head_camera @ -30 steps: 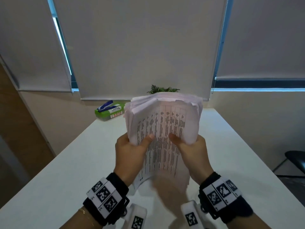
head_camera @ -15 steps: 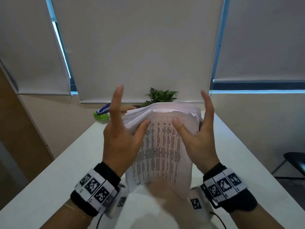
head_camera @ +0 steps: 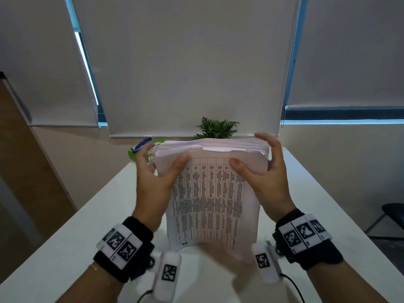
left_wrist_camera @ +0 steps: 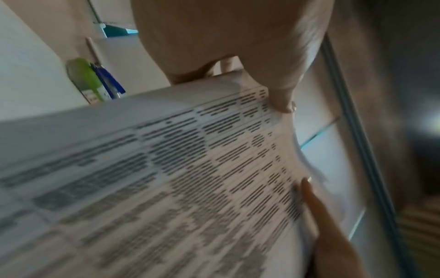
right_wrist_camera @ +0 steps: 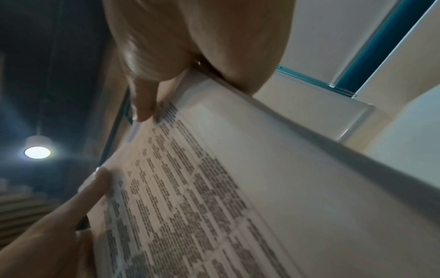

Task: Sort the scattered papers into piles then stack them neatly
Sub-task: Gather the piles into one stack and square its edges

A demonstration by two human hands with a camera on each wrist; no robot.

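At the table's (head_camera: 65, 248) far edge, centre frame, a green box (head_camera: 132, 154) with a blue flap and a potted plant (head_camera: 216, 127) stand half hidden behind the paper stack (head_camera: 209, 193). The stack stands upright mid-frame, its top edges uneven, the front sheet a printed table too blurred to read. The left hand (head_camera: 153, 182) and right hand (head_camera: 264, 178) hold its sides, thumbs on the front sheet, fingers (head_camera: 265, 139) curled round behind.

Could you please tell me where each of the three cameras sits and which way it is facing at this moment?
Head: on the person's head, looking forward and down at the paper stack on the white table; left hand and right hand, wristbands.
Left wrist: along the left hand, across the printed sheet; its thumb, the other thumb.
Right wrist: along the right hand; both thumbs, a ceiling lamp.
Shared: all show the stack; head and left wrist show the green box.
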